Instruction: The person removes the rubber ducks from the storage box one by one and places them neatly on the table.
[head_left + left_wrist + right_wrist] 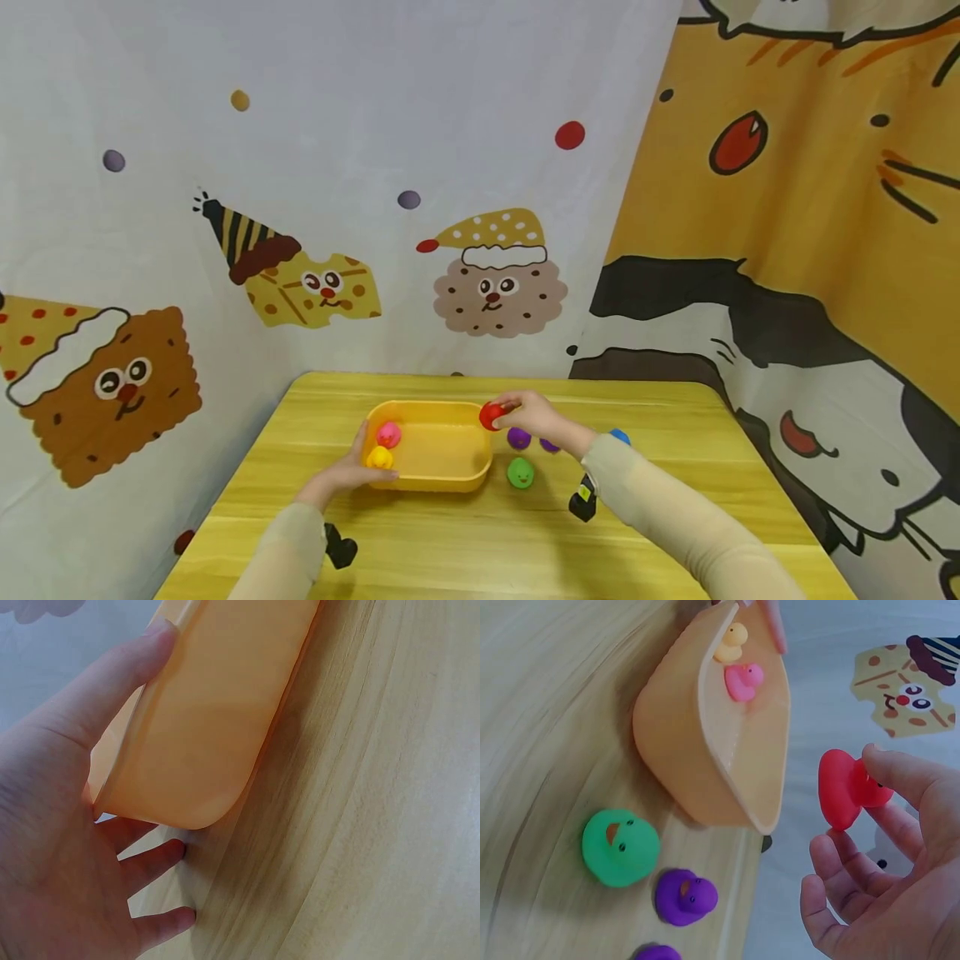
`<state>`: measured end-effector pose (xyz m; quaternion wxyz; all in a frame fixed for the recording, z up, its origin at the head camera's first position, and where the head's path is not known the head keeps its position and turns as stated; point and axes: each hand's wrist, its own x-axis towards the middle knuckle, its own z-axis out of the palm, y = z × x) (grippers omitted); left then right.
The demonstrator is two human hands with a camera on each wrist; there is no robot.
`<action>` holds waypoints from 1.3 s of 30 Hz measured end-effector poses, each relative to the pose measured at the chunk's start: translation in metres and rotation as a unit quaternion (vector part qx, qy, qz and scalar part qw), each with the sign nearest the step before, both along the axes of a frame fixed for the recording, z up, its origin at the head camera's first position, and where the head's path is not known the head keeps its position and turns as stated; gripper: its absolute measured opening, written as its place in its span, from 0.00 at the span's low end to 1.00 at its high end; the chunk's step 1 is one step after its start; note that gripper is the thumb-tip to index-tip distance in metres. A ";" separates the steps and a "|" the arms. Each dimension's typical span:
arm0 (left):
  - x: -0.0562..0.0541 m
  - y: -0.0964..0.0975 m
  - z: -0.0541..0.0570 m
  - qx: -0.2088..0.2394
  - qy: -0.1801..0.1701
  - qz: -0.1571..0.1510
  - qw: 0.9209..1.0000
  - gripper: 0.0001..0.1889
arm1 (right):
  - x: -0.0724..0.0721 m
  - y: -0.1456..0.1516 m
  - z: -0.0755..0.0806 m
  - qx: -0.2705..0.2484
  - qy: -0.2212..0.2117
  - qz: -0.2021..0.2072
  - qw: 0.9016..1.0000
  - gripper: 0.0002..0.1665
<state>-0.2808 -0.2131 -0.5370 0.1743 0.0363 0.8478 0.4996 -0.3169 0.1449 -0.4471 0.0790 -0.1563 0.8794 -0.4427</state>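
At the right end of a yellow plastic tub (450, 483), my right hand (534, 414) pinches a red rubber duck (843, 789) between thumb and fingertips, level with the rim. My left hand (347, 471) holds the tub's near left corner. Its thumb (124, 679) lies along the rim, and the other fingers spread around the end wall. Inside the tub, at its left end, are a pink duck (389, 434) and a yellow duck (380, 458). A green duck (521, 472) and a purple duck (518, 438) sit on the table to the tub's right.
A second purple duck (550, 444) and a blue object (619, 436) are partly hidden by the right forearm. The wooden table (450, 550) carries everything. A cartoon-printed curtain (337, 125) hangs behind its far edge and at both sides.
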 end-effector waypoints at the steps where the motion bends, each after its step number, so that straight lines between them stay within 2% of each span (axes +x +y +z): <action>1: 0.001 0.000 0.000 0.001 -0.004 0.002 1.000 0.73 | 0.001 0.003 -0.001 0.000 0.001 -0.001 1.000 0.21; 12: 0.006 0.005 0.010 -0.006 -0.006 -0.003 1.000 0.70 | 0.009 0.031 -0.012 -0.018 0.016 0.008 1.000 0.21; 15: 0.006 0.004 0.010 -0.007 -0.009 -0.003 1.000 0.70 | 0.012 0.035 -0.013 -0.016 0.008 -0.002 1.000 0.20; 21: 0.007 0.004 0.011 -0.009 -0.002 -0.006 1.000 0.73 | 0.013 0.038 -0.016 -0.014 -0.027 -0.044 0.999 0.21; 28: 0.005 0.003 0.006 -0.015 0.006 -0.010 1.000 0.71 | 0.018 0.047 -0.025 -0.023 -0.035 -0.045 0.998 0.21; 35: 0.003 0.002 0.004 -0.015 -0.008 -0.002 1.000 0.71 | 0.023 0.058 -0.034 -0.038 -0.039 -0.046 0.997 0.21; 39: 0.001 0.002 0.004 -0.016 -0.017 0.001 1.000 0.70 | 0.025 0.066 -0.046 -0.026 -0.024 -0.058 0.998 0.20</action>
